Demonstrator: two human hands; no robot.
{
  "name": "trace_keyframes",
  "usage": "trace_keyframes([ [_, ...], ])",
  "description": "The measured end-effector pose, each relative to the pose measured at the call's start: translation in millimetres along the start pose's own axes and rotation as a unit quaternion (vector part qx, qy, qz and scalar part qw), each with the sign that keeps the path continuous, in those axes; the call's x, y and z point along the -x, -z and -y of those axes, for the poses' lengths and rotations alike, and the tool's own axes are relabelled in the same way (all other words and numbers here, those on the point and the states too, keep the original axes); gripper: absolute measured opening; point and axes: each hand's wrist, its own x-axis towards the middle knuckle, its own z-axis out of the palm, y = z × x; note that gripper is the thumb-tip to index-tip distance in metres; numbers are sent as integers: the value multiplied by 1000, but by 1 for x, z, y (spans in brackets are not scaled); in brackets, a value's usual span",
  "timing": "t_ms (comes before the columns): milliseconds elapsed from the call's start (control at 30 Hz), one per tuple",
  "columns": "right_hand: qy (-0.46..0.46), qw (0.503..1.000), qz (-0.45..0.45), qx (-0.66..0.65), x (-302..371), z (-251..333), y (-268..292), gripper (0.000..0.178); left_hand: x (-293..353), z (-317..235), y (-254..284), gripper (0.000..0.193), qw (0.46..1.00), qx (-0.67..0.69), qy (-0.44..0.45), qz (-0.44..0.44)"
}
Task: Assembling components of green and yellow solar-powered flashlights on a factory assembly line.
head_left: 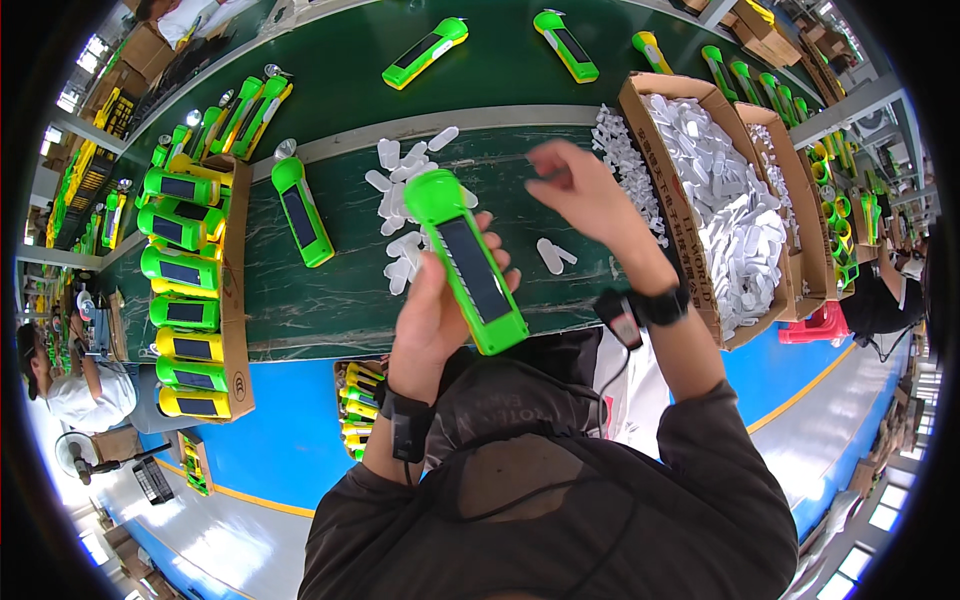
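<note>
My left hand [432, 312] is wrapped round a green solar flashlight [468, 255], its dark panel facing up and its head pointing away from me. To the right, my right hand [582, 190] hovers over the green worktable with fingers bent. A gap shows between its thumb and forefinger, and I see nothing in it. Behind the held flashlight lies a loose pile of small white oval plastic pieces [385, 182]. A few more white pieces [551, 256] lie below my right hand. Another green flashlight [302, 212] rests on the table left of the pile.
At the left, a cardboard box [236, 300] holds several green and yellow flashlights. On the right stands a cardboard box [660, 150] full of white pieces, with small white parts [625, 165] heaped beside it. More flashlights [426, 54] lie on the green belt [340, 75] beyond.
</note>
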Motion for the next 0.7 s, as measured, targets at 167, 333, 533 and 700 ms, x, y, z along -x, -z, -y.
trace_keyframes([
  [167, -10, 985, -1, 171, 76, -26, -7, 30, -5, -22, 1, 73, 999, 32, -37, -4],
  [333, 41, 981, -60, 181, 82, -36, -23, 26, -9, -24, 4, 75, 996, 72, -56, 2],
  [533, -49, 995, -76, 50, 82, -41, -10, 22, -14, -26, -3, 55, 991, 105, -84, 6],
  [700, 19, 989, -126, 76, 85, -38, -10, 24, -12, -28, -5, 50, 988, 123, -87, -31],
])
